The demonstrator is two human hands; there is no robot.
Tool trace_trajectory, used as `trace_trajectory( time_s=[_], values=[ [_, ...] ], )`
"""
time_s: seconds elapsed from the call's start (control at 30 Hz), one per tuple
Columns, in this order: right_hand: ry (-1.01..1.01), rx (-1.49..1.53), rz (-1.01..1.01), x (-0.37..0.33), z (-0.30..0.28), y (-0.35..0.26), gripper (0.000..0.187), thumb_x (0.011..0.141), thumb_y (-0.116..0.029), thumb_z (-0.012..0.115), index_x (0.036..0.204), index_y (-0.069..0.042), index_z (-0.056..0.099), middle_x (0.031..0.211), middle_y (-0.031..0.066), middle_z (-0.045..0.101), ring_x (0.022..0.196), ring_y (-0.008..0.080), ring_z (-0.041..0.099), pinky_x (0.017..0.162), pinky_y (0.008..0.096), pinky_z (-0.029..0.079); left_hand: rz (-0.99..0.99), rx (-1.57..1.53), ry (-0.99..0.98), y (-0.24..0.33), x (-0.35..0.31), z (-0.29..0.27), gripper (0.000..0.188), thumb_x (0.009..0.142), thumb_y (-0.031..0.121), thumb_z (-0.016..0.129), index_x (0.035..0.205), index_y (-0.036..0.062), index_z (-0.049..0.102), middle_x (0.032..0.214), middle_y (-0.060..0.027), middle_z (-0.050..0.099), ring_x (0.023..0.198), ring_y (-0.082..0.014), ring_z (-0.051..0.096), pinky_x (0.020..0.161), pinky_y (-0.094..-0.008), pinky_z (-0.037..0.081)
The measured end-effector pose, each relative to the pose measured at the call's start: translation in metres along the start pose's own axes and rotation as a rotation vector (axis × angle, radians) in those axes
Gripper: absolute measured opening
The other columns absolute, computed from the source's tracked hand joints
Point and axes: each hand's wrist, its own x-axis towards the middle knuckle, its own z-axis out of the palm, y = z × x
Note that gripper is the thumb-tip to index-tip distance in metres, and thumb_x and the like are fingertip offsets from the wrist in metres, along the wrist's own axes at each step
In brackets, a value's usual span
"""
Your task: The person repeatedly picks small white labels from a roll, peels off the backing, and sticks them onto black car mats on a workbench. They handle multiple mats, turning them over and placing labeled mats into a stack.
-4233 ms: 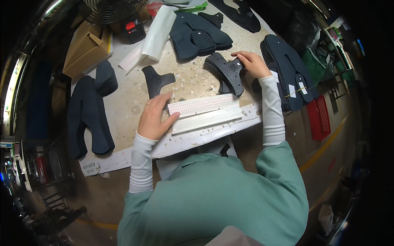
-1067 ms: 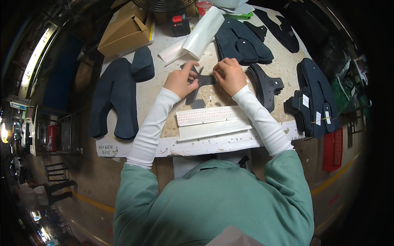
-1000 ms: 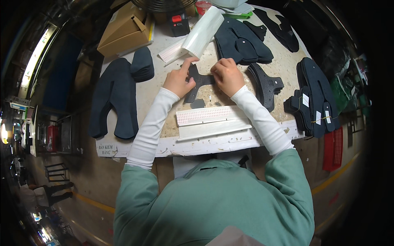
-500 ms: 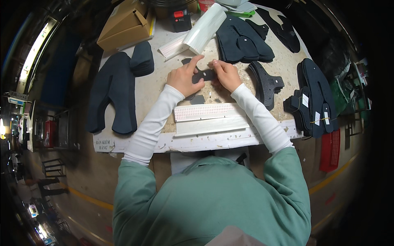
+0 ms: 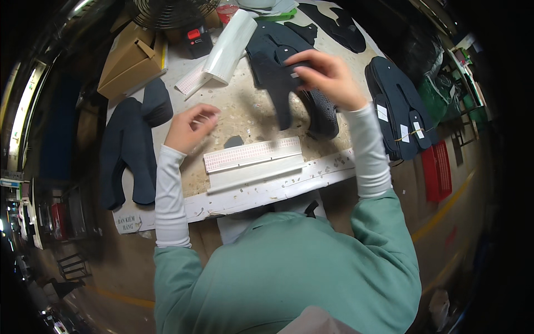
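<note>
My right hand [image 5: 331, 78] grips a dark foam piece [image 5: 280, 92] by its edge, thumb against index finger, and holds it up over the right half of the table. A small white sticker shows on the piece beside the thumb. Behind and below it is a curved stack of perforated dark pieces [image 5: 322, 117], partly covered by it. My left hand [image 5: 194, 125] hovers on the left side, fingers loosely bent and apart, holding nothing. Nearest to it are a small grey scrap [image 5: 234, 141] and a sheet of printed stickers [image 5: 253, 156] at the table's front.
Thick dark foam stacks [image 5: 128, 150] stand at the left edge, with a cardboard box [image 5: 130, 61] behind them. Farther back are a curled sticker sheet [image 5: 231, 47], a black device with a red top [image 5: 197, 42] and a fan [image 5: 172, 11]. Tied, labelled foam pieces [image 5: 397, 106] lie at the right.
My hands have parted. The right one has lifted the dark foam piece off the table and carried it to the right; the left one has let go and drawn back left. The whole view has shifted.
</note>
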Motion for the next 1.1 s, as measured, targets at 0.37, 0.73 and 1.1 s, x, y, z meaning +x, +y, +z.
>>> trace_trajectory(
  time_s=[0.37,0.73,1.1],
  values=[
    [0.229,-1.264,0.018,-0.056,-0.043,0.014,0.036,0.080,-0.023,0.073,0.111,-0.008,0.067,0.101,0.0147,0.065,0.089,0.0291,0.063,0.082,0.0370,0.049,0.008,0.140,-0.449,0.011,-0.008,0.012,0.019,0.079,0.008,0.069,0.098,0.0034,0.067,0.089,-0.0069,0.068,0.082,-0.0131,0.065,0.076,-0.0261,0.051],
    [-0.556,-0.757,-0.139,-0.036,0.083,0.003,0.037,0.075,-0.012,0.070,0.111,-0.005,0.064,0.098,0.0150,0.065,0.087,0.0324,0.066,0.076,0.0404,0.055,0.206,-0.291,0.348,-0.012,0.000,0.007,0.012,0.093,0.004,0.058,0.103,-0.0016,0.063,0.091,-0.0055,0.065,0.077,-0.0094,0.063,0.068,-0.0214,0.050],
    [0.495,-0.836,0.364,-0.011,-0.125,0.051,0.033,0.083,-0.013,0.062,0.115,-0.009,0.067,0.101,0.0167,0.070,0.092,0.0312,0.068,0.088,0.0373,0.051,0.171,-0.330,0.380,-0.014,0.001,0.014,0.013,0.094,0.004,0.056,0.103,-0.0022,0.063,0.080,-0.0032,0.062,0.072,-0.0073,0.058,0.065,-0.0209,0.048]
  ],
)
